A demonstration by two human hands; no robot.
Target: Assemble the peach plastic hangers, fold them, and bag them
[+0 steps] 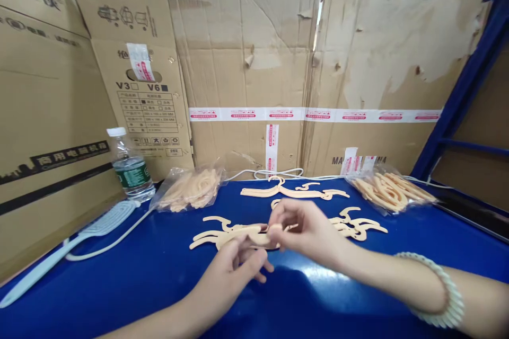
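Between my two hands is a beige plastic piece (pixel 260 239) that looks like part of a folding clothes hanger. My left hand (pixel 234 262) grips it from the lower left, fingers curled and thumb reaching right. From the right, my right hand (pixel 304 225) pinches its other end with thumb and fingertips, which hide the join. Behind and beside the hands lie loose beige hanger pieces, a left group (pixel 217 234) and a right group (pixel 353 228). Farther back, a hanger with a hook (pixel 260 192) lies spread out, with a small curved piece (pixel 308 186) beside it.
Clear bags of beige parts lie at back left (pixel 191 190) and back right (pixel 385 188). On the left are a water bottle (pixel 133 172) and a light blue hairbrush (pixel 105 221). A white cable (pixel 131 238) crosses the blue table (pixel 159 270). Cardboard walls (pixel 242 63) enclose the back.
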